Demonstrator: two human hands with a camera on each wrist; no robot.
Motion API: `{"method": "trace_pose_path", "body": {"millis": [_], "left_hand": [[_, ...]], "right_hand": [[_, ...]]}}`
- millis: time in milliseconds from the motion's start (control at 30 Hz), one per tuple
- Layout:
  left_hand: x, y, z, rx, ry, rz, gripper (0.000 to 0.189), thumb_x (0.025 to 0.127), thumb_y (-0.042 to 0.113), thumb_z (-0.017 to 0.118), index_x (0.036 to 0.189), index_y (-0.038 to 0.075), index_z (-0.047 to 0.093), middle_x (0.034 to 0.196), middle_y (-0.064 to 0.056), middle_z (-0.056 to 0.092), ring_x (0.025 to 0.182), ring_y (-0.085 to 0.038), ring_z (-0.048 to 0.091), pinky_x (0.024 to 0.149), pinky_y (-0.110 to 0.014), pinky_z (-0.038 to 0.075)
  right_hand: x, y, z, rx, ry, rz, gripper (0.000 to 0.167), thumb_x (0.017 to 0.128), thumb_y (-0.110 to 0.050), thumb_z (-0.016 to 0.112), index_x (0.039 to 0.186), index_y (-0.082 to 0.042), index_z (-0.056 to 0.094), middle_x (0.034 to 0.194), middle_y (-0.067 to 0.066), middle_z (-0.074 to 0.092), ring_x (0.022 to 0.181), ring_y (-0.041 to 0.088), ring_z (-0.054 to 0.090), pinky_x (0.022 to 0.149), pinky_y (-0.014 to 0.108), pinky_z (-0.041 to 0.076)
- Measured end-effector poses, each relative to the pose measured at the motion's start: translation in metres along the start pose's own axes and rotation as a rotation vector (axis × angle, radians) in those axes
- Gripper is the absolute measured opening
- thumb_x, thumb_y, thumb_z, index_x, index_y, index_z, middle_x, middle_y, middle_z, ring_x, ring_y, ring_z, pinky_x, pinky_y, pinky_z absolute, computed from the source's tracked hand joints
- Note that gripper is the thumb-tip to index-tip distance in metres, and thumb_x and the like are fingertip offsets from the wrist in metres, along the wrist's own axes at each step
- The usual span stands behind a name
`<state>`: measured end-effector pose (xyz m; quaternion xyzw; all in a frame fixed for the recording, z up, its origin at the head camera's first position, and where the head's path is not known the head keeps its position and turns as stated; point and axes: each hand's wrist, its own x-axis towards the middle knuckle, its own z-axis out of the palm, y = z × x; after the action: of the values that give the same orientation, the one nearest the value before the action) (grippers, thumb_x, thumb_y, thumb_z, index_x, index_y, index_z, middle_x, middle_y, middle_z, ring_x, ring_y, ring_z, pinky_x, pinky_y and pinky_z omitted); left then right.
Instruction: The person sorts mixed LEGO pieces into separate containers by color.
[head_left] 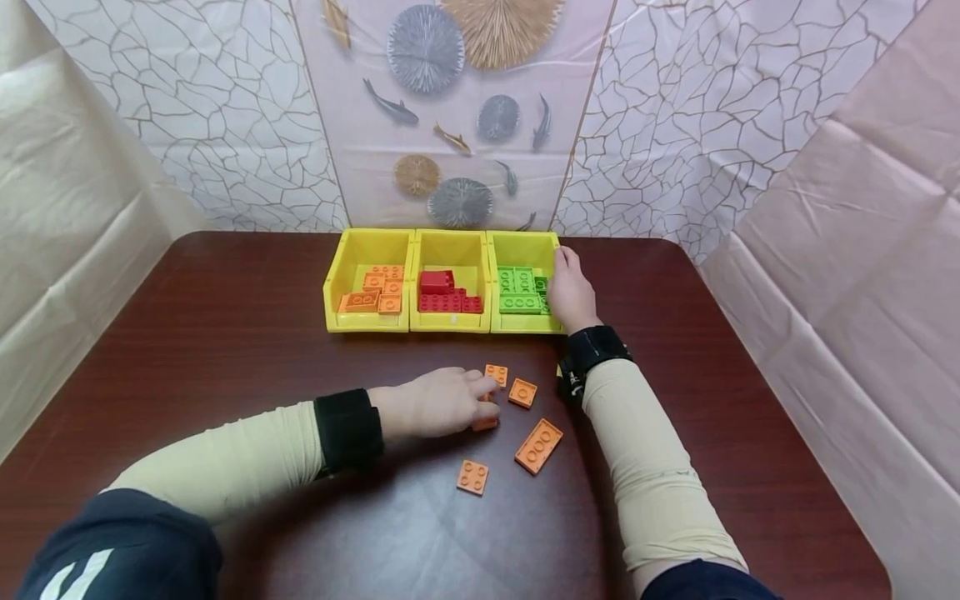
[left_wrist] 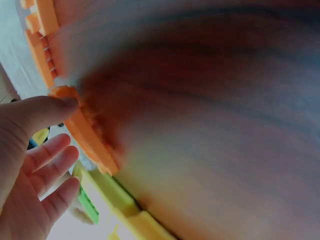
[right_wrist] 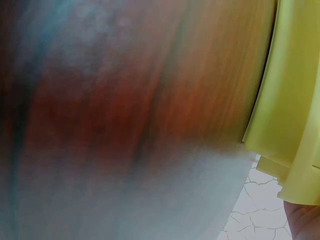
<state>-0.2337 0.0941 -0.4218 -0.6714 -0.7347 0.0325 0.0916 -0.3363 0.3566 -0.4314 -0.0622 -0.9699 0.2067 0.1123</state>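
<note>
With thumb and fingers, my left hand [head_left: 438, 404] pinches an orange toy brick [head_left: 485, 423] on the table. The left wrist view shows the thumb on the long orange brick [left_wrist: 90, 135], the other fingertips apart from it. Near that hand lie an orange square brick [head_left: 497, 375], another small one [head_left: 522, 392], a longer orange brick [head_left: 538, 446] and a studded square one [head_left: 472, 477]. My right hand [head_left: 573, 292] grips the right wall of the yellow bin [head_left: 525, 324] of green bricks [head_left: 519, 287]; its fingers are partly hidden. The right wrist view shows mostly the bin's yellow side [right_wrist: 287, 100].
Two more yellow bins stand joined to its left, with orange bricks [head_left: 378, 287] in the left bin [head_left: 367, 323] and red bricks [head_left: 446, 293] in the middle bin [head_left: 450, 323]. A patterned cloth [head_left: 465, 108] hangs behind the dark brown table [head_left: 225, 333].
</note>
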Motion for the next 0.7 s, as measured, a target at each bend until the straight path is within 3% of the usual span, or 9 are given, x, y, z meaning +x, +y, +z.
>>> {"method": "trace_pose_path", "body": {"millis": [200, 300, 500, 700], "left_hand": [[-0.019, -0.012, -0.016, -0.034, 0.11, -0.015, 0.017, 0.088, 0.02, 0.061, 0.103, 0.013, 0.066, 0.102, 0.001, 0.064, 0.093, -0.016, 0.058, 0.074, -0.029, 0.046], [-0.031, -0.021, -0.026, -0.056, 0.127, -0.043, 0.023, 0.086, 0.021, 0.065, 0.106, 0.011, 0.065, 0.101, 0.001, 0.065, 0.095, -0.017, 0.058, 0.08, -0.031, 0.046], [-0.059, -0.047, -0.044, -0.091, 0.092, -0.195, 0.033, 0.08, 0.023, 0.074, 0.108, 0.009, 0.063, 0.098, -0.002, 0.063, 0.092, -0.019, 0.057, 0.084, -0.034, 0.046], [-0.074, -0.084, -0.054, -0.05, 0.109, -0.324, 0.025, 0.081, 0.023, 0.072, 0.098, 0.009, 0.062, 0.088, -0.003, 0.059, 0.08, -0.021, 0.056, 0.074, -0.036, 0.048]], "right_hand": [[0.0, 0.0, -0.002, -0.017, -0.006, 0.0, 0.053, 0.097, -0.009, 0.041, 0.147, -0.007, 0.022, 0.151, 0.008, 0.018, 0.085, 0.03, 0.051, 0.08, 0.042, 0.044], [0.0, 0.001, -0.002, -0.021, -0.004, 0.0, 0.054, 0.097, -0.009, 0.042, 0.147, -0.007, 0.022, 0.15, 0.009, 0.019, 0.089, 0.031, 0.052, 0.082, 0.043, 0.044], [0.0, 0.002, -0.001, -0.024, -0.006, -0.004, 0.054, 0.097, -0.008, 0.042, 0.147, -0.007, 0.023, 0.15, 0.009, 0.019, 0.088, 0.031, 0.052, 0.08, 0.043, 0.044], [0.001, 0.0, 0.0, -0.03, 0.009, -0.025, 0.053, 0.096, -0.007, 0.042, 0.146, -0.006, 0.024, 0.149, 0.01, 0.02, 0.088, 0.032, 0.053, 0.079, 0.044, 0.044]]}}
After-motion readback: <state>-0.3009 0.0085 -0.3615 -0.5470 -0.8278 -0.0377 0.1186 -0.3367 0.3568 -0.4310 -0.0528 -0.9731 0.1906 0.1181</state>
